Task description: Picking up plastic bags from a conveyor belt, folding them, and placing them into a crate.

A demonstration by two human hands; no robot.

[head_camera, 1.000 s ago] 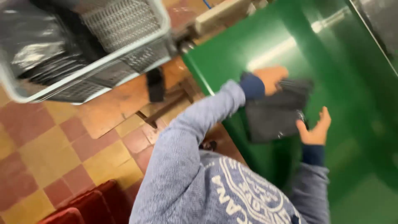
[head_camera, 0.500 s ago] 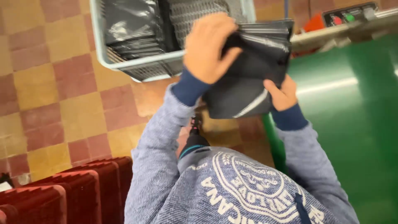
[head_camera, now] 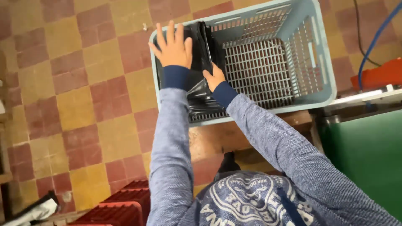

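A pale blue plastic crate [head_camera: 326, 79] with a grid bottom stands on a wooden stool over the tiled floor. Folded black plastic bags [head_camera: 199, 90] stand stacked on edge at the crate's left end. My left hand [head_camera: 171, 46] lies flat with fingers spread on the outer side of the stack, at the crate's left wall. My right hand [head_camera: 214, 77] presses against the stack's other side, from within the crate, fingers tucked into the black plastic. Both arms wear blue-grey knit sleeves with dark blue cuffs.
A green table top [head_camera: 368, 155] lies at the lower right. Red plastic crates [head_camera: 121, 207] sit on the floor at the bottom. An orange object [head_camera: 379, 75] and a blue cable [head_camera: 372, 42] are at the right edge. The floor has red and yellow tiles [head_camera: 83, 96].
The folded black bag was picked off the green table, carried left over the crate, and now stands inside it against the other bags. Both hands moved with it; the view swung left.
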